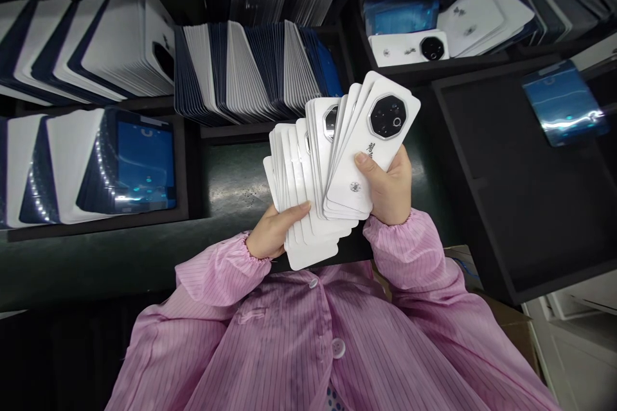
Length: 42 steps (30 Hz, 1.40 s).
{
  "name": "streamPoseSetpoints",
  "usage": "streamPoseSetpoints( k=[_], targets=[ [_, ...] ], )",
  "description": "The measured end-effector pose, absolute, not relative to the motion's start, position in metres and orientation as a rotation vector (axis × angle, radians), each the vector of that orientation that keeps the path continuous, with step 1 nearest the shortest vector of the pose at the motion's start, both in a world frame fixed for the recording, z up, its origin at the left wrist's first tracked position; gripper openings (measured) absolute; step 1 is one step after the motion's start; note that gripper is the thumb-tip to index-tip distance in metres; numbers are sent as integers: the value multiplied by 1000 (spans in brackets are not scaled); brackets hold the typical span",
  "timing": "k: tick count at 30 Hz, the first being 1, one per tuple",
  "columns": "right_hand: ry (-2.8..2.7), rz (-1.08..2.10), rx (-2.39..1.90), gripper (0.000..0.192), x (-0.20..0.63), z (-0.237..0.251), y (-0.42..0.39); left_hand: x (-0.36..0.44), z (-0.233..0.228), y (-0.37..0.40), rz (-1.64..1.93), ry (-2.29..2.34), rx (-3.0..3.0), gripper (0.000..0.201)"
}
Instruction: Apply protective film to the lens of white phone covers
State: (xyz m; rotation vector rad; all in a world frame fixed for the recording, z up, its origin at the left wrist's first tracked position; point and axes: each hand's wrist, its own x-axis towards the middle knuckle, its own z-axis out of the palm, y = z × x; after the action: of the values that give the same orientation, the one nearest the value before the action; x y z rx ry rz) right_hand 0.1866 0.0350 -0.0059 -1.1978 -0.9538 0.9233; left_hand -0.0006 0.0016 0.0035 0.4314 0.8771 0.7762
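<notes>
A fanned stack of white phone back panels [348,170] is spread between my two hands, above the dark table. My left hand [276,229] grips the lower left of the fan, its thumb pressed on the faces and its fingers hidden underneath. At the right end, my right hand [388,187] clasps the panels with the thumb on the front one. That front panel has a black octagonal camera area [387,117], a dark logo and a small round mark. Parts of other camera areas show between the fanned panels.
Black trays with rows of white and dark blue panels [250,70] stand at the back and left [81,167]. Another tray at back right holds loose white panels [475,13]. On the right, a black tray [544,205] has a blue film-covered panel [563,103] at its far end.
</notes>
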Motion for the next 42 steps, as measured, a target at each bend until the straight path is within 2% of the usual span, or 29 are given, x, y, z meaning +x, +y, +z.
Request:
streamPoseSetpoints(
  k=[11, 16, 25, 31, 42],
  targets=[
    [-913, 916, -1150, 44, 183, 1, 35, -1, 1, 0, 735, 739, 462, 58],
    [-912, 866, -1161, 51, 181, 3, 35, -2, -1, -1, 716, 746, 461, 58],
    [-897, 905, -1157, 49, 188, -2, 35, 1, 2, 0, 737, 845, 448, 61],
    [-921, 711, -1245, 59, 186, -1, 38, 2, 1, -4, 640, 769, 478, 58],
    [-962, 738, -1253, 60, 182, -1, 35, 0, -4, -6, 671, 781, 493, 61]
  ],
)
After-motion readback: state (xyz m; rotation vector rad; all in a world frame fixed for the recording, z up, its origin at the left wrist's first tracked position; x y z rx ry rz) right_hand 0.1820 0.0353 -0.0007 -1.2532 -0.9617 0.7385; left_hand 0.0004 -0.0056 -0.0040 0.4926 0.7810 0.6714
